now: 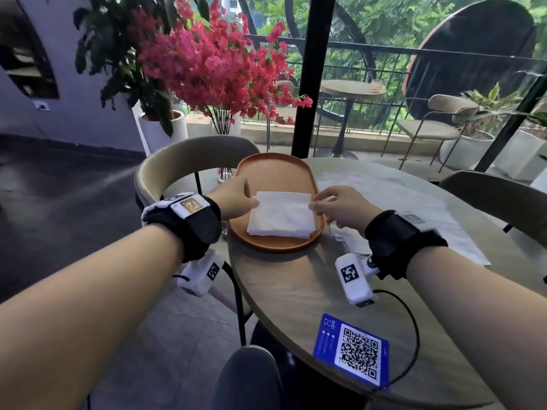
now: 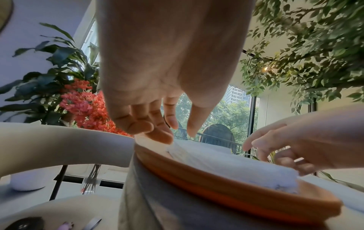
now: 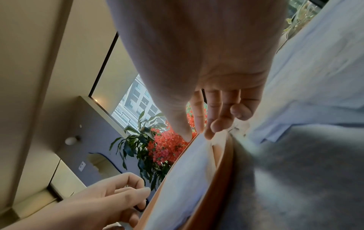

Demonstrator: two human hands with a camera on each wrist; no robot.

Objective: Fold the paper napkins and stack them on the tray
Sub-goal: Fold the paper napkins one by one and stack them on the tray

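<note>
A stack of folded white napkins (image 1: 281, 216) lies on the orange oval tray (image 1: 266, 173) at the table's far left. My left hand (image 1: 253, 199) is at the stack's far left corner. In the left wrist view its fingertips (image 2: 165, 138) touch the napkins (image 2: 226, 165) with the thumb held apart. My right hand (image 1: 315, 207) is at the far right corner. In the right wrist view its thumb and fingers (image 3: 197, 135) pinch the top napkin's edge (image 3: 183, 179) above the tray rim (image 3: 222, 163). Unfolded napkins (image 1: 414, 208) lie spread on the table to the right.
The round grey table (image 1: 296, 291) carries a blue QR card (image 1: 352, 349) near its front edge. A beige chair (image 1: 189, 155) stands left of the tray, another (image 1: 497, 193) at the right. Red flowers in a vase (image 1: 225, 75) rise behind the tray.
</note>
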